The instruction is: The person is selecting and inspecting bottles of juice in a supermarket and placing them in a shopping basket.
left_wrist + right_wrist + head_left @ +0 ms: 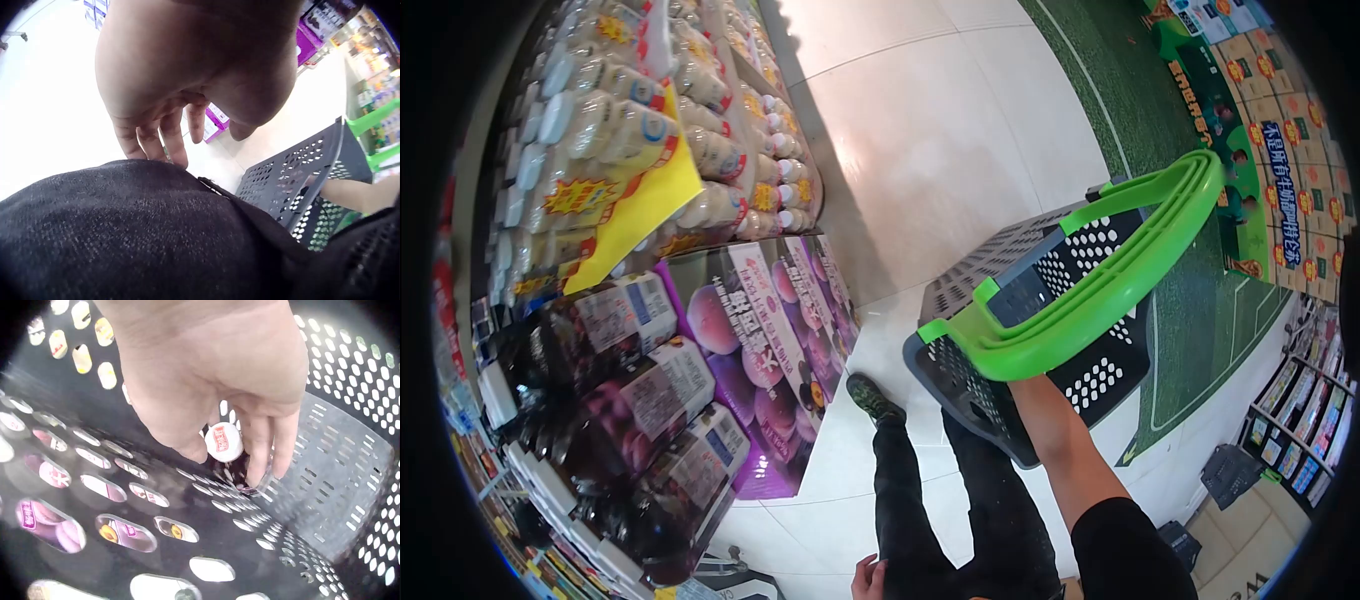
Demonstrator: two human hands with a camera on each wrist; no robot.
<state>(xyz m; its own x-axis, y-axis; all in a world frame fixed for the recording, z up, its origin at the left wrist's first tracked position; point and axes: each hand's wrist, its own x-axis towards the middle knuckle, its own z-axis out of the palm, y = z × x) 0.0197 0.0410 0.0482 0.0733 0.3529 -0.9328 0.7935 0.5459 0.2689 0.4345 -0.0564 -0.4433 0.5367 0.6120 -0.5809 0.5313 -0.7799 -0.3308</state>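
Inside a dark grey shopping basket (1000, 250), my right hand (219, 375) holds a dark bottle with a white cap (224, 442). Thumb and fingers lie on either side of the bottle, low near the basket floor (325, 481). The head view shows only the forearm reaching in; the basket's green handle (1050, 345) and wall hide that hand. My left hand (200, 69) hangs beside the dark trousers (125, 225), fingers loosely curled and holding nothing. It appears at the bottom edge of the head view.
Dark bottles with printed labels (640, 400) stand in a purple plum-printed carton (750, 340) at left. Behind them are stacked white-capped bottles (630, 130) and a yellow sign (650, 210). Cartons (1290, 150) and green turf matting (1200, 340) lie to the right.
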